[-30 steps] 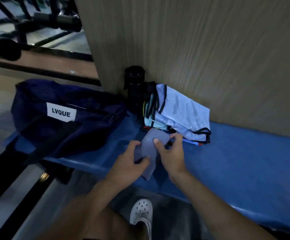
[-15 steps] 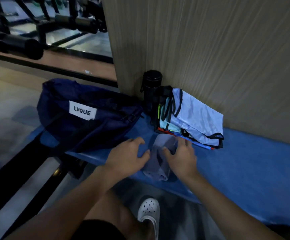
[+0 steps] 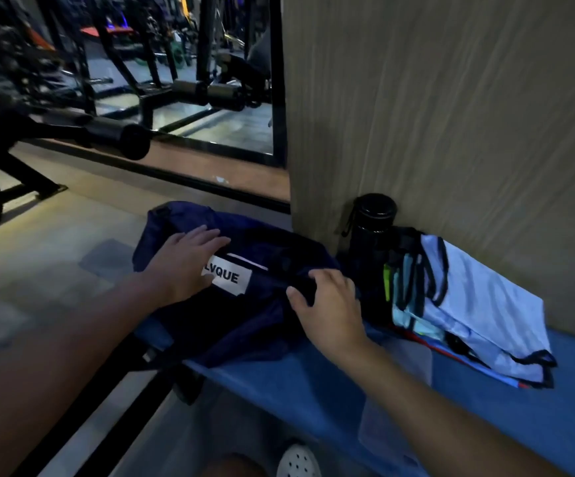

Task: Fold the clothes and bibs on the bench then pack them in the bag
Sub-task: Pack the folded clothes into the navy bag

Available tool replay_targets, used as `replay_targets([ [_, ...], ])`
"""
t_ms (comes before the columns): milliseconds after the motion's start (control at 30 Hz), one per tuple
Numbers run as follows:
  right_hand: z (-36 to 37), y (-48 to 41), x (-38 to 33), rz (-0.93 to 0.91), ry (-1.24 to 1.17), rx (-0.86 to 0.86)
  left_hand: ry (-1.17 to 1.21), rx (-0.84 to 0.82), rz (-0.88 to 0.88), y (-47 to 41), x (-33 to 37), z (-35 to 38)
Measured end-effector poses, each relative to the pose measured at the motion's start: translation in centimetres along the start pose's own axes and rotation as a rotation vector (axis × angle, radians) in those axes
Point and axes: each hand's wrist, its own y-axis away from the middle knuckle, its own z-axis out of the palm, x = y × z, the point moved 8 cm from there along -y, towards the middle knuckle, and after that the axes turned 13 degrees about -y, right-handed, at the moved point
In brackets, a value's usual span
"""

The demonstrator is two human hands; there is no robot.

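Both hands are on the navy bag [image 3: 244,304], which lies slumped at the left end of the blue table [image 3: 485,418], its near side hanging a little over the front edge. The left hand [image 3: 182,266] rests flat on the bag's top, fingers spread wide and pointing toward the wall, its grip open and holding nothing; the thumb covers the first letter of the white label [image 3: 232,278], which reads "LVQUE". The right hand [image 3: 330,304] sits just to the right of the label, its grip narrow, fingers curled over and thumb pressed against a fold of the bag's dark fabric near its opening. Whether the bag's opening is unzipped cannot be told in the dim light. Right of the bag, a black bottle [image 3: 370,249] stands upright in the corner against the wood-grain wall panel [image 3: 451,115]. Touching the bottle on its right is a folded stack of bibs [image 3: 468,311], leaning against the wall, pale blue on top with black trim, and green, teal and red edges showing beneath. A small pale grey folded cloth [image 3: 413,356] lies flat on the table just in front of the stack, partly behind the right forearm. Below, a white perforated shoe [image 3: 298,461] shows on the floor.
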Motion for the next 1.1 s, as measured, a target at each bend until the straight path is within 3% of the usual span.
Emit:
replay_targets([
  [133, 2.1, -1.3, 2.0, 0.059, -0.005, -0.001, -0.069, -0.144, 0.017, -2.0, -1.2, 3.2],
  [300, 1.3, -2.2, 4.1, 0.063, 0.002, 0.026, -0.157, -0.007, 0.018, -2.2, 0.1, 3.4],
  [467, -0.2, -2.3, 4.5, 0.111, 0.084, 0.073, 0.002, -0.086, 0.070, -0.1, 0.3, 2.8],
  [567, -1.3, -2.2, 4.6, 0.141, 0.126, 0.081, 0.105, -0.017, 0.106, 2.0, 0.4, 1.5],
  [633, -1.7, -2.1, 4.7, 0.136, 0.132, 0.077, 0.046, 0.061, 0.136, 3.7, -0.5, 0.8],
  [700, -1.7, -2.0, 4.7, 0.129, 0.147, 0.066, -0.063, 0.025, 0.099, 4.8, -2.4, 1.2],
  [867, -1.2, -2.1, 6.0, 0.202, -0.044, 0.078, -0.143, -0.208, -0.125, 5.3, -7.8, 3.3],
  [1100, -0.3, -1.8, 7.9, 0.373, -0.344, 0.165, 0.044, -0.217, -0.208, 5.9, -9.4, 4.9],
])
